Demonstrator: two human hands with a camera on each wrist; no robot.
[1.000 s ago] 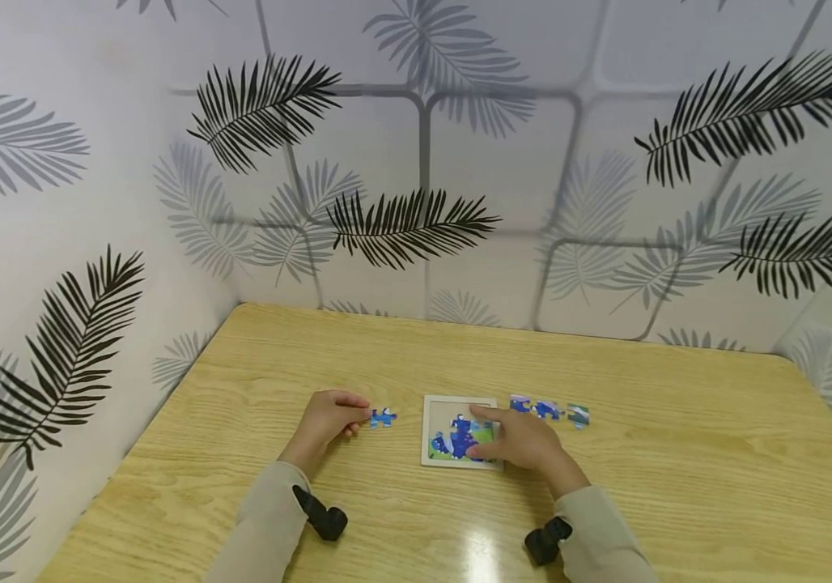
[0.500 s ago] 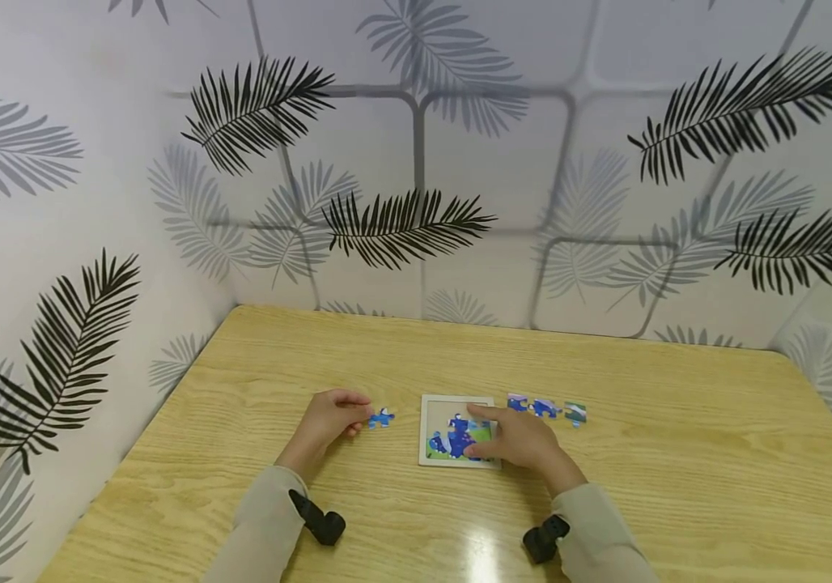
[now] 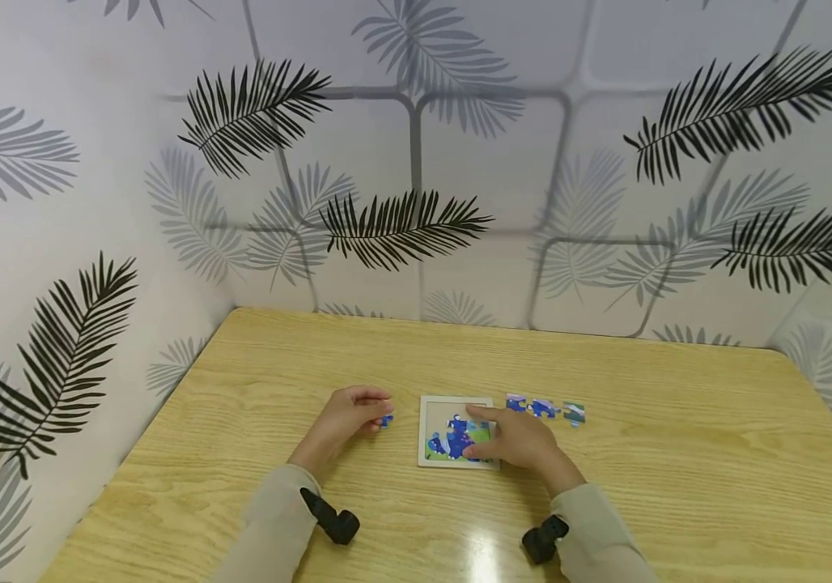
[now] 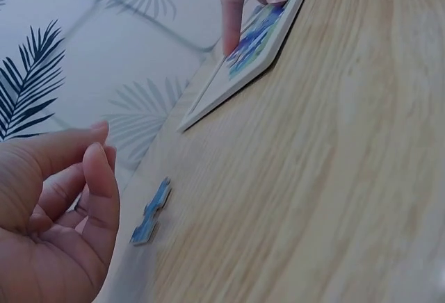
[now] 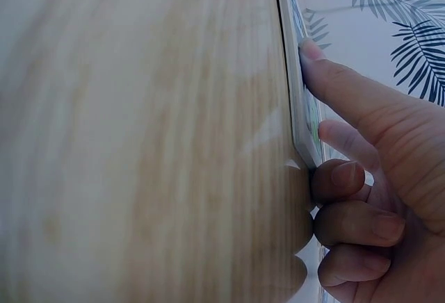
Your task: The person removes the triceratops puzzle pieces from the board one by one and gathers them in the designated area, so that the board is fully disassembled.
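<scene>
My left hand hovers over a blue jigsaw piece to the left of the puzzle tray, its fingertips covering part of it. In the left wrist view the jigsaw piece lies on the table, apart from the loosely curled fingers, and nothing shows between them. A pale-framed puzzle tray holds several fitted blue and green pieces in its lower part. My right hand rests on its right side, thumb and index finger spread over the picture. The right wrist view shows the other fingers curled beside the tray's edge.
Several loose jigsaw pieces lie on the wooden table behind and to the right of the tray. A patterned leaf wall borders the table's back. Small black cameras sit at both wrists.
My left hand has shifted right, from beside the loose blue jigsaw piece to over it, hiding more of it. The right hand stays on the tray. The head view has drifted slightly.
</scene>
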